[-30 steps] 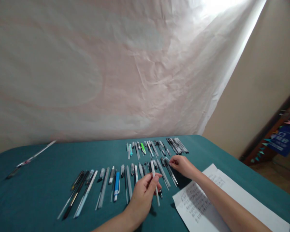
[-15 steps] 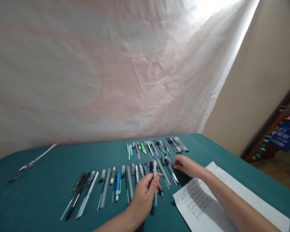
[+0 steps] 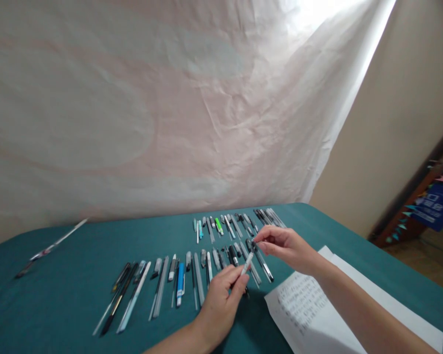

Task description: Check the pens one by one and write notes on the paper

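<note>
My left hand is closed around a slim whitish pen barrel, which tilts up and to the right. Just beyond its upper end, my right hand has thumb and forefinger pinched together. Something small and dark shows at those fingertips, too small to name. Behind and below the hands lies a row of pen parts: clear barrels, caps and refills. A black-tipped clear pen rests just under my right hand, and a blue pen lies to the left of my left hand.
Handwritten white paper lies under my right forearm. A farther row holds a green highlighter-like piece and several clear pens. At far left is a long thin wrapped item. A pale cloth hangs behind the green table.
My right hand has lifted from the table beside the pens and moved left to the barrel's upper end. The barrel in my left hand has swung from upright to leaning right.
</note>
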The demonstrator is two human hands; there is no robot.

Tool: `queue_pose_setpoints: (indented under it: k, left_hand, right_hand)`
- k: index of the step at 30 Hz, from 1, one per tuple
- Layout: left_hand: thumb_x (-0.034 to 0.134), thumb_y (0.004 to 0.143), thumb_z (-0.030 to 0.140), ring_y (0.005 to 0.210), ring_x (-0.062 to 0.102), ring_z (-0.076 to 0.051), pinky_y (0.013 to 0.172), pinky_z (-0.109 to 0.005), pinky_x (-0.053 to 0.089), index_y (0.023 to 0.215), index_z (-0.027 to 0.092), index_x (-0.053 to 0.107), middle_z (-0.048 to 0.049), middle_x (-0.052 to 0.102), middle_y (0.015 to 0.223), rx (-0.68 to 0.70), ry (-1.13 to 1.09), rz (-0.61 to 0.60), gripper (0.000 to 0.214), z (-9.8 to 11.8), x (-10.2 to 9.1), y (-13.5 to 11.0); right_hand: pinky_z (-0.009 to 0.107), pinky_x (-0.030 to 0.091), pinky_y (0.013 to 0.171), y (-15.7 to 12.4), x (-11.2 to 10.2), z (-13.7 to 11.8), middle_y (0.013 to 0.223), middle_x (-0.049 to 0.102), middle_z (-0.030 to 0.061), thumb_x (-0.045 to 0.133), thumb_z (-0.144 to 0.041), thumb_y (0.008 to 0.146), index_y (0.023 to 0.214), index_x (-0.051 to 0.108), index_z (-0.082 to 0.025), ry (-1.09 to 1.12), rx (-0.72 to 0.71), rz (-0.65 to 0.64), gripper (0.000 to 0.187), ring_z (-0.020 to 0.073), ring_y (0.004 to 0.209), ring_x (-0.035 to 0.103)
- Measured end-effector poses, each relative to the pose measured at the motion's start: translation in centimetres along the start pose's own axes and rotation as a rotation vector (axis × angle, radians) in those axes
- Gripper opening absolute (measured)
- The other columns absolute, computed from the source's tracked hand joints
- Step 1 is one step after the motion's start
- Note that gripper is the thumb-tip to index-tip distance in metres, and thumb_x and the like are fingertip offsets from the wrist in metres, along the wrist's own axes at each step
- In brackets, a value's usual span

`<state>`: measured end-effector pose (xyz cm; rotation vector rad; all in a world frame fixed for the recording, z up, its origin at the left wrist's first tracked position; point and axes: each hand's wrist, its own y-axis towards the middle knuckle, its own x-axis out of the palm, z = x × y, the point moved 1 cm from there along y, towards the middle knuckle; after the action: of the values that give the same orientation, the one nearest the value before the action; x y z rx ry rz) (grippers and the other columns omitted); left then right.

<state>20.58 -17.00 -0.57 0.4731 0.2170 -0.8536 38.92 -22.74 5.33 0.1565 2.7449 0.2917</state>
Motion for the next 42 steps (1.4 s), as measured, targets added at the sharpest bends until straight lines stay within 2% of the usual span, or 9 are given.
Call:
queue_pose_setpoints:
  k: [7, 11, 16, 23, 27, 30, 35, 39, 42]
  left_hand:
    - [0.037, 0.089, 0.034, 0.073, 0.048, -0.015, 0.067, -0.024, 0.034, 0.096, 0.02, 0.063, -0.0007, 0.052, 0.074, 0.023, 0.035, -0.02, 0.03, 0.3, -0.1, 0.2]
    - [0.036, 0.089, 0.035, 0.072, 0.048, -0.014, 0.066, -0.024, 0.033, 0.083, 0.019, 0.062, -0.0002, 0.051, 0.072, 0.026, 0.066, -0.041, 0.031, 0.3, -0.1, 0.3]
    - [0.036, 0.089, 0.035, 0.073, 0.048, -0.014, 0.066, -0.023, 0.032, 0.081, 0.018, 0.061, 0.0001, 0.051, 0.072, 0.037, 0.089, -0.062, 0.031, 0.4, -0.1, 0.3]
    - [0.035, 0.09, 0.034, 0.07, 0.047, -0.014, 0.064, -0.024, 0.032, 0.079, 0.018, 0.061, 0.0003, 0.049, 0.07, 0.033, 0.116, -0.05, 0.033, 0.2, -0.1, 0.2]
    - [0.036, 0.09, 0.034, 0.072, 0.048, -0.014, 0.065, -0.024, 0.032, 0.081, 0.018, 0.062, 0.0001, 0.05, 0.071, 0.038, 0.112, -0.053, 0.032, 0.2, -0.1, 0.1]
    - [0.036, 0.09, 0.034, 0.07, 0.047, -0.014, 0.063, -0.024, 0.031, 0.081, 0.018, 0.062, -0.0003, 0.05, 0.07, 0.042, 0.122, -0.054, 0.032, 0.2, -0.1, 0.1]
    - [0.035, 0.09, 0.034, 0.069, 0.046, -0.013, 0.062, -0.024, 0.03, 0.077, 0.017, 0.06, 0.0001, 0.049, 0.07, 0.033, 0.138, -0.044, 0.033, 0.1, -0.2, 0.2]
    - [0.036, 0.09, 0.034, 0.07, 0.047, -0.013, 0.063, -0.023, 0.03, 0.074, 0.017, 0.059, 0.0006, 0.048, 0.069, 0.038, 0.126, -0.043, 0.033, 0.1, -0.1, 0.1]
    - [0.035, 0.09, 0.035, 0.07, 0.048, -0.014, 0.063, -0.024, 0.031, 0.076, 0.018, 0.06, 0.0003, 0.049, 0.07, 0.038, 0.124, -0.04, 0.033, 0.1, -0.1, 0.0]
  right_hand:
    - [0.019, 0.035, 0.049, -0.3, -0.3, -0.1, 0.072, 0.05, -0.0003, 0.056, -0.037, 0.078, 0.089, 0.06, -0.015, -0.095, 0.027, -0.058, 0.025, 0.0073, 0.056, 0.041]
    - [0.02, 0.039, 0.055, -0.5, -0.3, -0.2, 0.076, 0.053, 0.0008, 0.055, -0.034, 0.079, 0.087, 0.061, -0.016, -0.153, 0.018, -0.104, 0.021, 0.0089, 0.062, 0.047]
    - [0.021, 0.041, 0.061, -0.6, -0.4, -0.3, 0.075, 0.055, 0.0008, 0.054, -0.031, 0.08, 0.084, 0.061, -0.016, -0.25, 0.045, -0.208, 0.017, 0.0102, 0.066, 0.049]
    - [0.02, 0.037, 0.054, -0.7, 0.1, -0.1, 0.068, 0.054, -0.0003, 0.051, -0.033, 0.081, 0.075, 0.059, -0.016, -0.435, 0.04, -0.15, 0.02, 0.0097, 0.06, 0.046]
    - [0.02, 0.032, 0.05, -0.7, 0.9, 0.2, 0.057, 0.05, -0.0013, 0.04, -0.039, 0.087, 0.06, 0.053, -0.015, -0.558, 0.037, -0.097, 0.038, 0.0088, 0.053, 0.043]
    - [0.021, 0.033, 0.049, -0.7, 1.1, 0.1, 0.054, 0.052, -0.0001, 0.034, -0.042, 0.089, 0.06, 0.053, -0.015, -0.507, 0.097, -0.121, 0.045, 0.009, 0.051, 0.045]
    - [0.02, 0.04, 0.055, -1.1, 0.2, -1.0, 0.081, 0.058, 0.0023, 0.055, -0.039, 0.079, 0.096, 0.053, -0.017, -0.352, 0.065, -0.171, 0.028, 0.011, 0.064, 0.051]
    - [0.02, 0.04, 0.058, -1.1, -0.1, -0.8, 0.072, 0.055, -0.0004, 0.053, -0.031, 0.08, 0.084, 0.055, -0.017, -0.326, 0.07, -0.191, 0.015, 0.0103, 0.064, 0.049]
    - [0.019, 0.036, 0.052, -0.8, 0.3, -0.1, 0.063, 0.052, -0.0019, 0.052, -0.033, 0.081, 0.078, 0.055, -0.016, -0.369, 0.097, -0.157, 0.018, 0.0093, 0.058, 0.045]
